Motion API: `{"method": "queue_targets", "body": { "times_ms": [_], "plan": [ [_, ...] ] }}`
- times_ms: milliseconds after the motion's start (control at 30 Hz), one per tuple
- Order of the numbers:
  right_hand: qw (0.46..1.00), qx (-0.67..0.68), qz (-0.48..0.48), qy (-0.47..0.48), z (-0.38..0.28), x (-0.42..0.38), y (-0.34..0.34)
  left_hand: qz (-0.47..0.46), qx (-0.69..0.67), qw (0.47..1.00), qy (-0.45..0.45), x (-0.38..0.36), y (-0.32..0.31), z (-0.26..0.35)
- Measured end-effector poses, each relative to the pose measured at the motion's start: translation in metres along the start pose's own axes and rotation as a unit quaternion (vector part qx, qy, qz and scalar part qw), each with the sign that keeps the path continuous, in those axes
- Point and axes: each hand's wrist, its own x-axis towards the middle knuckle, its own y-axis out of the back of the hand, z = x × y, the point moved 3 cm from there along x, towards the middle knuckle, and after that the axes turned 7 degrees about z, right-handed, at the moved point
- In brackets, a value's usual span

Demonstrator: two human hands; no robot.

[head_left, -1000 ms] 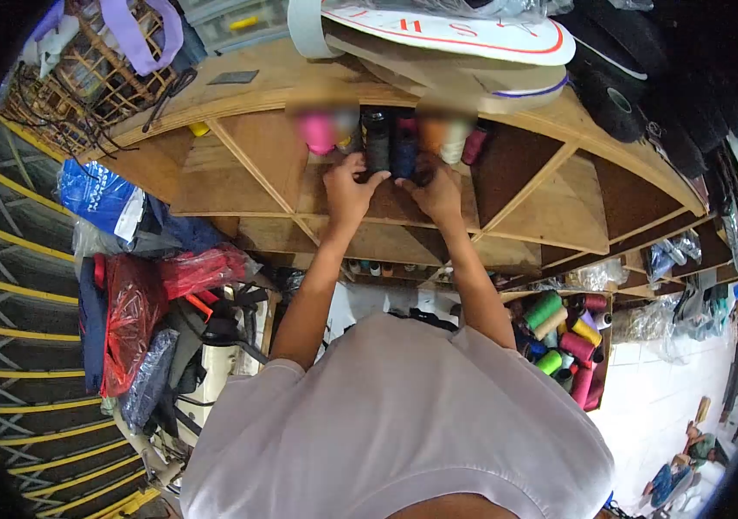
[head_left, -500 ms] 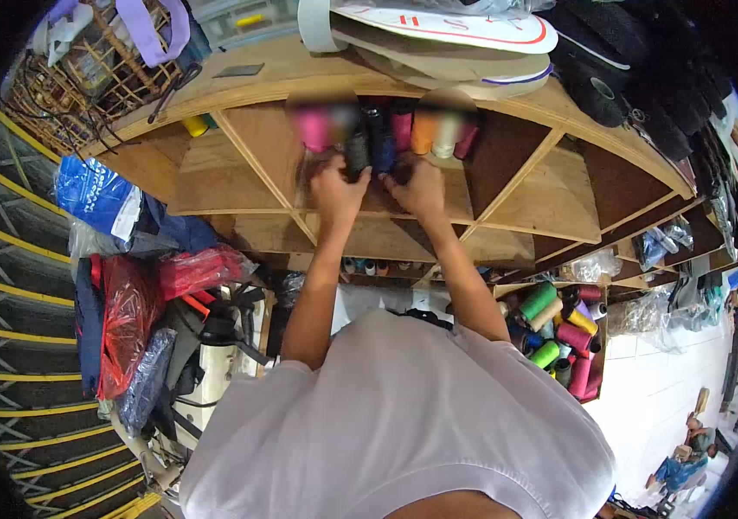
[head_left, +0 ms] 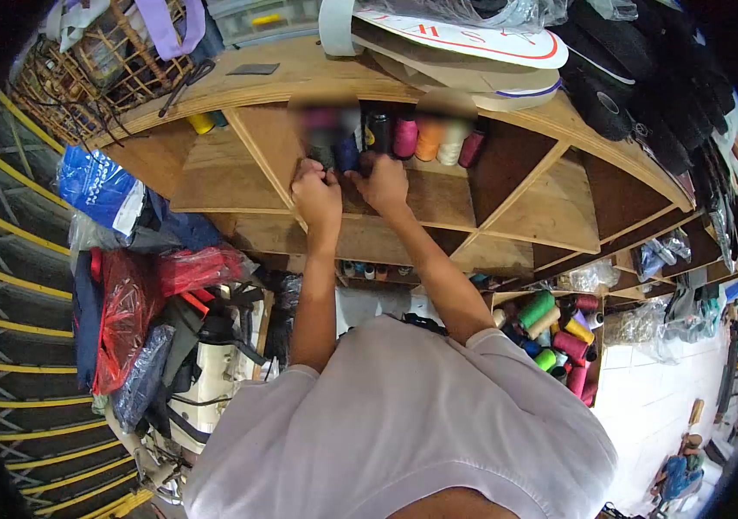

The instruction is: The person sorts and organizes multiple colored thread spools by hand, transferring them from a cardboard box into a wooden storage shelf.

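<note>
The left hand (head_left: pixel 317 197) gripped the grey spool (head_left: pixel 322 149), the right hand (head_left: pixel 382 183) the blue spool (head_left: pixel 347 153), both just beyond the thumbs. They looked light, firm, perhaps slippery; best held low round the sides.

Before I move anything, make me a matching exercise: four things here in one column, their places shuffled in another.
1. left hand
2. right hand
3. orange spool
4. dark red spool

A. just right of the cream spool
B. at the navy spool
C. between the pink spool and cream spool
D. at the dark grey spool

Pairs: 1-D, 2-B, 3-C, 4-A
</note>
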Motion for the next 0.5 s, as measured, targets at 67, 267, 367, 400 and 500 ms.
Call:
{"method": "queue_targets", "body": {
  "times_ms": [67, 267, 367, 400, 500],
  "plan": [
    [1.000, 0.000, 0.025, 0.018, 0.006, 0.003, -0.011, 0.011, 0.003, 0.999, -0.031, -0.001, 0.000, 0.001],
    [0.999, 0.009, 0.027, 0.019, 0.005, 0.003, -0.021, -0.001, -0.035, 0.998, -0.050, -0.012, -0.011, -0.011],
    [0.997, 0.036, 0.050, 0.047, -0.004, -0.002, -0.013, -0.006, -0.017, 0.998, -0.054, -0.009, -0.004, -0.004],
    [0.996, 0.038, 0.058, 0.047, -0.006, -0.002, -0.010, 0.002, -0.016, 0.998, -0.053, -0.009, -0.005, -0.005],
    [0.997, 0.066, 0.042, 0.023, -0.009, -0.003, -0.005, 0.024, -0.030, 0.997, -0.064, -0.011, -0.004, -0.004]
  ]
}}
